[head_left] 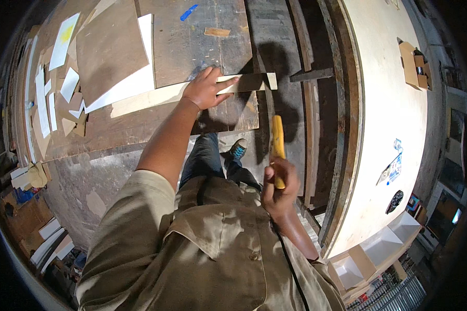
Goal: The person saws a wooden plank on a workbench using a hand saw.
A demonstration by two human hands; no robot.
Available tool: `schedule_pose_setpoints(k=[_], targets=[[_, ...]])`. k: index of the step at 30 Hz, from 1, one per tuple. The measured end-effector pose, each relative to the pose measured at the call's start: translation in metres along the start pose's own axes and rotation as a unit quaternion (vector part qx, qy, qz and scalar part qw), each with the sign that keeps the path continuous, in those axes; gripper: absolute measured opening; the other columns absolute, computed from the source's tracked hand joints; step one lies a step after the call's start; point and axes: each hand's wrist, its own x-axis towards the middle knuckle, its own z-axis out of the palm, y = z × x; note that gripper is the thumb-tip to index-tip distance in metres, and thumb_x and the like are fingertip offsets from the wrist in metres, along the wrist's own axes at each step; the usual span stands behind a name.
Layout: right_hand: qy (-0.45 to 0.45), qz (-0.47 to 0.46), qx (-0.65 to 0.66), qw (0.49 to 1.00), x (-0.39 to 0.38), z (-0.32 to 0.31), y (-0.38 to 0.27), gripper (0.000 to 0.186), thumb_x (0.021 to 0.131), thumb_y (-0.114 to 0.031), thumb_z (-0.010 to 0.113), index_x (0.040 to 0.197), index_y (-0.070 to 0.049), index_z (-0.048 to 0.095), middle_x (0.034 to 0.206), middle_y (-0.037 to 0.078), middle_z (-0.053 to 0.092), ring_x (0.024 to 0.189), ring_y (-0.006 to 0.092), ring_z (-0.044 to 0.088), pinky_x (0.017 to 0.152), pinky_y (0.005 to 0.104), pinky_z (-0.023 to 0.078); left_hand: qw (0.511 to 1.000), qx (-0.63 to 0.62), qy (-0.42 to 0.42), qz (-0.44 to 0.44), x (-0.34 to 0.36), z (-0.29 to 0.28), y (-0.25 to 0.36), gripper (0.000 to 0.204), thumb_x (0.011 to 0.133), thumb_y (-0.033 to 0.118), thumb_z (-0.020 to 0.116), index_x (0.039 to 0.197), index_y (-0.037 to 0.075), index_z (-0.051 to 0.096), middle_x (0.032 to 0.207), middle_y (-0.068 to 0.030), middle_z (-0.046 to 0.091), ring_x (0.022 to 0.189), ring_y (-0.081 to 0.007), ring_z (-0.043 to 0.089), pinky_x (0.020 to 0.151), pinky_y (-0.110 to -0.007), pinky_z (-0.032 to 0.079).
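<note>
My left hand (208, 89) lies across a long pale wooden strip (148, 101), fingers spread and pressing it against the brown worktable (202, 52). The strip's right end juts past the table's edge over a gap. Raised in front of my body on the right, my right hand (281, 189) is closed around a yellow-handled tool (278, 137). The yellow part points away from me, apart from the strip; what kind of tool it is, I cannot make out.
On the table's left lie a brown board (111, 54), a white sheet (146, 46) and several offcuts (70, 85). A blue piece (189, 12) sits farther back. To the right runs a large pale panel (384, 119) on timber beams (342, 129), with a small cardboard box (411, 65).
</note>
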Motion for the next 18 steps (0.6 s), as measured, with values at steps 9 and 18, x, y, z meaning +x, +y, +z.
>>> schedule_pose_setpoints(k=[9,18], targets=[[0.023,0.042,-0.016,0.999,0.082,-0.014,-0.035,0.023,0.099,-0.015,0.064,0.116,-0.001,0.058,0.094,0.015,0.07,0.091,0.0146,0.066,0.082,0.0273,0.05,0.995,-0.001,-0.094,-0.034,0.007,-0.01,0.002,0.052,0.093,0.047,0.062,0.144,0.037,0.052,0.111,-0.0121,0.051,0.109,-0.031,0.049,0.098,-0.041,0.045],[0.024,0.101,0.058,0.993,0.049,-0.026,-0.034,0.02,0.098,-0.01,0.063,0.112,0.002,0.056,0.101,0.017,0.07,0.098,0.0176,0.067,0.087,0.031,0.05,1.0,0.006,-0.008,0.0,0.002,0.001,-0.001,0.059,0.087,0.041,0.071,0.143,0.034,0.054,0.104,-0.0113,0.05,0.1,-0.0307,0.05,0.089,-0.04,0.047]])
